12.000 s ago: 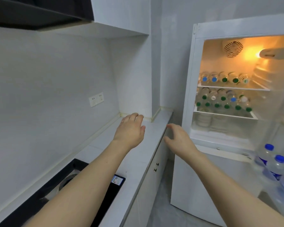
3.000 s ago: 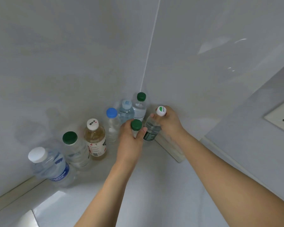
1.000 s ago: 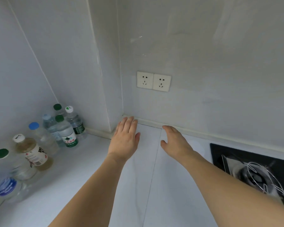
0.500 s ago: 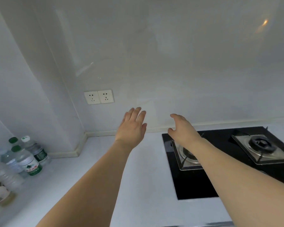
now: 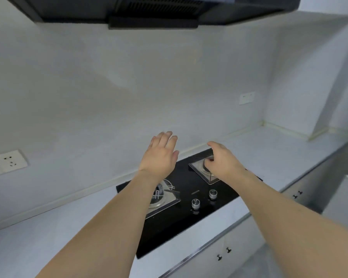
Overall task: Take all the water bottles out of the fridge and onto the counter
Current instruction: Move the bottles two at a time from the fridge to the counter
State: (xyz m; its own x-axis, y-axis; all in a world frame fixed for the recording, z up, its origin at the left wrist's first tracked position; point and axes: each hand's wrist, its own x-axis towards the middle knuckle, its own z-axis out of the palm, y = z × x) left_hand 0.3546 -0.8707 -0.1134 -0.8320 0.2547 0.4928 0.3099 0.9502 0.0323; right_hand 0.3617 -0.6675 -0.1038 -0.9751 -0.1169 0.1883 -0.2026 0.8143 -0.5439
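Over counter (image 5: 279, 149) and hob (image 5: 189, 213), left hand (image 5: 161, 155) and right hand (image 5: 223, 159) hang empty, fingers loosely apart; no bottles show, likely slick plastic best gripped mid-body.

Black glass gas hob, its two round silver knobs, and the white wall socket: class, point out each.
Black glass gas hob (image 5: 189, 215), head view, bare front glass.
Round silver knobs (image 5: 195, 203), head view, left knob's top.
White wall socket (image 5: 7, 161), head view, faceplate centre.

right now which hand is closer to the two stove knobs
Right. The right hand hangs over the far burner, just behind the knobs. The left hand is farther off, up and to their left, above the near burner.
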